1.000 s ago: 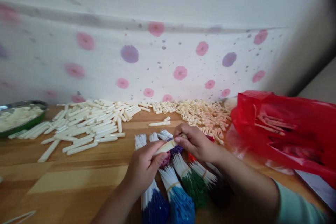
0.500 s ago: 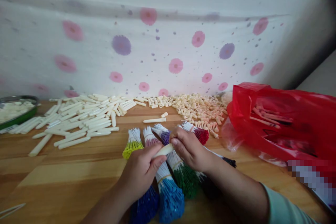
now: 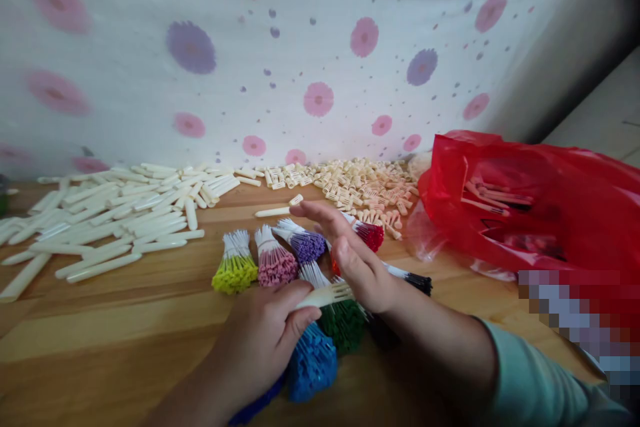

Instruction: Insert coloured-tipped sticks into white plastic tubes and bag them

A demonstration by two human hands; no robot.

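Note:
My left hand (image 3: 263, 330) pinches a cream pen barrel (image 3: 320, 296) between thumb and fingers. A slotted cap piece (image 3: 343, 291) sits at the barrel's right end. My right hand (image 3: 357, 263) is open, fingers stretched out, its palm against or very close to that slotted end; whether it touches, I cannot tell. Around and under both hands lie bundles of thin white refills with coloured ends: yellow (image 3: 235, 273), pink (image 3: 276, 265), purple (image 3: 306, 244), red (image 3: 370, 235), green (image 3: 344, 328) and light blue (image 3: 313, 363). My hands partly hide several bundles.
Many loose cream pen barrels (image 3: 150, 213) are heaped at the left. Small slotted pieces (image 3: 355, 183) form a pile at the back. One barrel (image 3: 273, 212) lies apart from the heap. A red plastic bag (image 3: 560, 193) stands at the right. A flowered sheet (image 3: 280, 67) covers the wall.
My right hand has gone from gripping the barrel's end to lying open with fingers extended, uncovering the slotted piece. The view has tilted down and shifted right.

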